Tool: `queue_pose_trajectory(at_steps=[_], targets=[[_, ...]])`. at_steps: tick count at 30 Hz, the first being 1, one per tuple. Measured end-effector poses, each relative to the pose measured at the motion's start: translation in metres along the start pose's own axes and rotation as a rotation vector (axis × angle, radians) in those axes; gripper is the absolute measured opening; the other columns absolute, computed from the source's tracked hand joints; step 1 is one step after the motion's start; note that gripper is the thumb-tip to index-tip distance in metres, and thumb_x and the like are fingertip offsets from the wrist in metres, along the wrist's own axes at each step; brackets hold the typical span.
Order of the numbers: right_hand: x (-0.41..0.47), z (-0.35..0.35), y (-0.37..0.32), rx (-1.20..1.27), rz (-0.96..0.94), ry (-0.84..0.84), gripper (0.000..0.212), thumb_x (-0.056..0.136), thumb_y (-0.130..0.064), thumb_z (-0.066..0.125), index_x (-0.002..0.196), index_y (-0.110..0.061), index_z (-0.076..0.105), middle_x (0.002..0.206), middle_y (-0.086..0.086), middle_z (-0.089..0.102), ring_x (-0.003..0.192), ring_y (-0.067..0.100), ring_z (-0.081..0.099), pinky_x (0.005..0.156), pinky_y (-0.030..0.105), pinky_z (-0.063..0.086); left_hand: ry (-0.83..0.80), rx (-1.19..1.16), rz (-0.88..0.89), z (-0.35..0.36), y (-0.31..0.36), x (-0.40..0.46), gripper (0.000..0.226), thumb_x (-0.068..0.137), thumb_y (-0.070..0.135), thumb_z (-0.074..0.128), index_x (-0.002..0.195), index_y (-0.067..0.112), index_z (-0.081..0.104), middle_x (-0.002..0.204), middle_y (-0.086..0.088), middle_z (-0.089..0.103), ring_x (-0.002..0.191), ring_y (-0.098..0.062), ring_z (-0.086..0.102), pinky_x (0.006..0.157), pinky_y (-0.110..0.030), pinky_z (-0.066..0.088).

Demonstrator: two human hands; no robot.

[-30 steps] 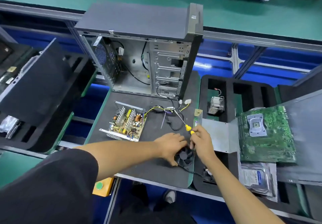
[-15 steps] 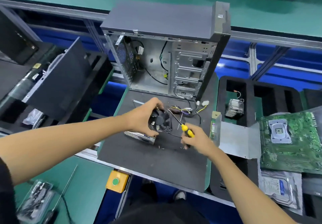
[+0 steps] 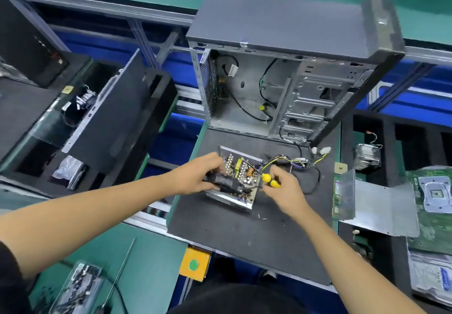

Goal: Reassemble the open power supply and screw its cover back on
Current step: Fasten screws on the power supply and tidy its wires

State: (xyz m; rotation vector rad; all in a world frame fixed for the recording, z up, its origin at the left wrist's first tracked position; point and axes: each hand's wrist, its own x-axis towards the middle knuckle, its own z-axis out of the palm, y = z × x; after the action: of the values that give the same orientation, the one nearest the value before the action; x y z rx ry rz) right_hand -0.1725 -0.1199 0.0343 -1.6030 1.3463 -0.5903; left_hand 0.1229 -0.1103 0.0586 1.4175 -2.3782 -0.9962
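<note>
Centre of the frame, the power supply (image 3: 241, 181) sits open on the dark desk (image 3: 244, 240), board bare; the left hand (image 3: 203, 179) grips the black fan (image 3: 221, 181) over it, the right hand (image 3: 283, 191) pinches a yellow screwdriver (image 3: 269, 179); the cover (image 3: 376, 206), at right, looks not yet fitted, so early going.

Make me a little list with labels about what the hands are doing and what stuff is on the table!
left hand: left hand holds a black fan over the open power supply
right hand: right hand grips a yellow screwdriver
power supply: lies on the black mat, cover off, circuit board showing
wires: bundle of wires runs from the power supply toward the right
behind: open computer case stands upright
loose bit: small screw on the mat
</note>
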Motion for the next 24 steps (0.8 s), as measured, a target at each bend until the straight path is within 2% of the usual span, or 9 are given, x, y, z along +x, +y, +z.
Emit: queue_pose_trajectory(at_steps=[2, 4, 6, 9, 13, 16, 18, 22, 24], targets=[[0.002, 0.006, 0.003, 0.052, 0.046, -0.002, 0.048, 0.079, 0.003, 0.067, 0.066, -0.027, 0.032, 0.067, 0.005, 0.039, 0.072, 0.04, 0.062, 0.062, 0.044, 0.041, 0.012, -0.051, -0.013, 0.0, -0.008, -0.002, 0.039, 0.081, 0.025, 0.087, 0.107, 0.022, 0.059, 0.106, 0.008, 0.054, 0.091, -0.011, 0.055, 0.079, -0.025, 0.049], [0.003, 0.011, 0.004, 0.069, 0.067, 0.021, 0.048, 0.083, 0.002, 0.068, 0.067, -0.026, 0.032, 0.07, 0.017, 0.042, 0.087, 0.052, 0.063, 0.062, 0.039, 0.038, 0.011, -0.098, -0.025, -0.002, -0.012, -0.003, 0.039, 0.079, 0.026, 0.089, 0.107, 0.022, 0.062, 0.105, 0.008, 0.059, 0.092, -0.009, 0.059, 0.08, -0.022, 0.05], [0.001, 0.016, 0.005, 0.064, 0.063, 0.043, 0.047, 0.084, 0.0, 0.069, 0.068, -0.023, 0.032, 0.072, 0.02, 0.044, 0.085, 0.045, 0.068, 0.06, 0.038, 0.043, -0.007, -0.131, -0.027, -0.005, -0.016, -0.004, 0.038, 0.079, 0.024, 0.089, 0.108, 0.021, 0.065, 0.106, 0.008, 0.06, 0.092, -0.009, 0.061, 0.08, -0.022, 0.051], [-0.001, 0.023, 0.006, 0.009, 0.032, 0.087, 0.046, 0.082, 0.0, 0.067, 0.067, -0.026, 0.032, 0.064, -0.005, 0.041, 0.07, 0.033, 0.061, 0.066, 0.052, 0.054, -0.065, -0.141, 0.042, -0.009, -0.019, -0.006, 0.036, 0.081, 0.021, 0.087, 0.11, 0.024, 0.067, 0.105, 0.011, 0.059, 0.092, -0.009, 0.062, 0.08, -0.023, 0.052], [0.002, 0.032, 0.006, -0.051, 0.004, 0.165, 0.046, 0.077, -0.001, 0.065, 0.065, -0.031, 0.032, 0.059, -0.012, 0.038, 0.06, 0.018, 0.037, 0.058, 0.035, 0.035, -0.094, 0.014, 0.254, -0.007, -0.026, -0.018, 0.039, 0.084, 0.005, 0.08, 0.119, 0.02, 0.068, 0.11, -0.001, 0.061, 0.101, -0.014, 0.057, 0.08, -0.036, 0.054], [0.003, 0.038, 0.007, -0.048, 0.015, 0.201, 0.049, 0.076, 0.002, 0.063, 0.064, -0.032, 0.031, 0.057, -0.011, 0.036, 0.059, 0.01, 0.028, 0.056, 0.032, 0.027, -0.023, 0.192, 0.366, -0.007, -0.031, -0.029, 0.042, 0.092, 0.009, 0.074, 0.127, 0.024, 0.057, 0.113, -0.007, 0.066, 0.103, -0.024, 0.06, 0.066, -0.045, 0.057], [0.002, 0.042, 0.008, -0.047, 0.028, 0.23, 0.047, 0.077, 0.003, 0.064, 0.064, -0.028, 0.032, 0.057, -0.01, 0.036, 0.059, 0.01, 0.029, 0.056, 0.032, 0.027, 0.031, 0.243, 0.441, -0.007, -0.03, -0.037, 0.026, 0.097, 0.015, 0.067, 0.124, 0.017, 0.066, 0.114, -0.006, 0.068, 0.101, -0.025, 0.064, 0.06, -0.043, 0.057], [0.002, 0.047, 0.011, -0.047, 0.026, 0.271, 0.042, 0.076, 0.004, 0.064, 0.065, -0.023, 0.034, 0.058, -0.007, 0.036, 0.059, 0.01, 0.03, 0.054, 0.031, 0.027, -0.038, 0.242, 0.447, 0.0, -0.036, -0.042, 0.015, 0.102, 0.035, 0.057, 0.111, 0.029, 0.068, 0.116, 0.019, 0.061, 0.111, -0.003, 0.057, 0.089, -0.044, 0.053], [0.002, 0.049, 0.013, -0.041, 0.025, 0.286, 0.041, 0.076, 0.004, 0.064, 0.066, -0.022, 0.034, 0.059, -0.007, 0.036, 0.059, 0.01, 0.029, 0.054, 0.031, 0.027, -0.053, 0.216, 0.449, 0.002, -0.04, -0.043, 0.009, 0.101, 0.04, 0.061, 0.106, 0.036, 0.068, 0.116, 0.022, 0.061, 0.112, 0.001, 0.057, 0.097, -0.041, 0.048]])
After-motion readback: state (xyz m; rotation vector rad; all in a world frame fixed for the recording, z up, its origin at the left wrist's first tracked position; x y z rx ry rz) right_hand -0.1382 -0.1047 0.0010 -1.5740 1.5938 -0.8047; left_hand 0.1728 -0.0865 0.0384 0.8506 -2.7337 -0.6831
